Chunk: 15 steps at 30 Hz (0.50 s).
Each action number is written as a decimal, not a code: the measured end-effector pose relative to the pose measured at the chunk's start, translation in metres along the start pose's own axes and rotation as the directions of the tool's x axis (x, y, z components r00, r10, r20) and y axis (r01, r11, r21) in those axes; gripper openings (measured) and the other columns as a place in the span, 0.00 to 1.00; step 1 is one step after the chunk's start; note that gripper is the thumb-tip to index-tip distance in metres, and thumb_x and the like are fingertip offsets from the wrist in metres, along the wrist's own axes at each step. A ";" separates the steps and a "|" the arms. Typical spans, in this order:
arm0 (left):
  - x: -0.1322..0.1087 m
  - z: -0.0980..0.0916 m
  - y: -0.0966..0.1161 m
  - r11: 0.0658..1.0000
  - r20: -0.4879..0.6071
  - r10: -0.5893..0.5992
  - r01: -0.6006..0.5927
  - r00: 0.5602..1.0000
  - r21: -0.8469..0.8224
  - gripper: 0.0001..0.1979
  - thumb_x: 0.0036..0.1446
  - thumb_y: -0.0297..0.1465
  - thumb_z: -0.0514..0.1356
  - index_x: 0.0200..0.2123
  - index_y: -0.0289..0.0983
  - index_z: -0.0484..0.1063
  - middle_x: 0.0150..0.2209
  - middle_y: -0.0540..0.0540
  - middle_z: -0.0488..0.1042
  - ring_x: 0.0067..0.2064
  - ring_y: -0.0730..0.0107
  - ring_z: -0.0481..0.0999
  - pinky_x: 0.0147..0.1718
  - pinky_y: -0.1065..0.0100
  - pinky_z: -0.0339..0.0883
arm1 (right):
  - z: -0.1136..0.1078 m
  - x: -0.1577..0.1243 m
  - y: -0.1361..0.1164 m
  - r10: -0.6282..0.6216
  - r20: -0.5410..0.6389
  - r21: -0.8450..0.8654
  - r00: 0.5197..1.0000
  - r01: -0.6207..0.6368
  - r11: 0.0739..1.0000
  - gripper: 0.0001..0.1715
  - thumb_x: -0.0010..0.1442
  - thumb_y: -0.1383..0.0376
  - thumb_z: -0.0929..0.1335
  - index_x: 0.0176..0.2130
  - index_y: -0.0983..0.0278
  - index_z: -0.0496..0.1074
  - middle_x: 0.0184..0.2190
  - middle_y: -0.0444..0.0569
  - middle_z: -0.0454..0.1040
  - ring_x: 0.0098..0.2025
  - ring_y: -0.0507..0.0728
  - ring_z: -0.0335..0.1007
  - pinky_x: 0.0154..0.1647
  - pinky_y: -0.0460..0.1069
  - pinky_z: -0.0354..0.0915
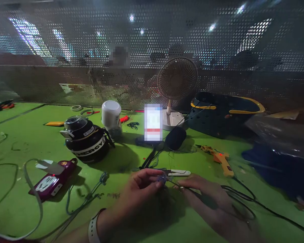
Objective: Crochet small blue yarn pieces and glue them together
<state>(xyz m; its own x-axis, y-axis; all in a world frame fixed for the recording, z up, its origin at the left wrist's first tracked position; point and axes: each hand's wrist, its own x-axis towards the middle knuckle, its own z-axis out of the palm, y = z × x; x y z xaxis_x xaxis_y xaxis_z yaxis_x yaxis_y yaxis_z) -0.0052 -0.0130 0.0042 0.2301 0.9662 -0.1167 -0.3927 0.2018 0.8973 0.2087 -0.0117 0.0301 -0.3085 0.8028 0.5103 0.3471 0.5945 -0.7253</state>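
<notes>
In the middle foreground my left hand (pixel 143 187) pinches a small bluish-purple piece of yarn work (pixel 161 179) between thumb and fingers. My right hand (pixel 202 192) is closed around a thin crochet hook (pixel 172 182), its tip against the yarn piece. The fine shape of the tip is too small to make out. Just beyond the fingers lies a white-handled cutting tool (pixel 179 173). A dark ball of yarn (pixel 176 138) rests farther back, with loose strands around it.
A purple power strip (pixel 53 182) and a black bottle (pixel 87 143) stand left. Behind are a white jar (pixel 111 116), a lit phone (pixel 153 122) and a fan (pixel 177 79). Right are an orange glue gun (pixel 219 158) with its cable, a dark basket (pixel 218 118) and blue material (pixel 276 168).
</notes>
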 end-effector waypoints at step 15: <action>-0.003 0.002 -0.007 0.994 0.043 -0.036 0.040 0.998 -0.104 0.10 0.50 0.28 0.70 0.38 0.39 0.80 0.34 0.48 0.84 0.33 0.76 0.80 0.35 0.76 0.71 | 0.003 0.006 -0.002 -0.103 -0.036 -0.013 0.994 0.102 0.995 0.12 0.55 0.73 0.70 0.38 0.59 0.78 0.32 0.45 0.82 0.33 0.54 0.79 0.38 0.46 0.75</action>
<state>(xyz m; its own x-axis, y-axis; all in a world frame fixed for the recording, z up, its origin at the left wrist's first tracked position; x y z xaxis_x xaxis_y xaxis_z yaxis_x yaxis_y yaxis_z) -0.0014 -0.0175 -0.0015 0.2824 0.9504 -0.1302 -0.4733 0.2561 0.8428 0.2032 -0.0082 0.0336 -0.3103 0.7387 0.5984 0.3255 0.6740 -0.6632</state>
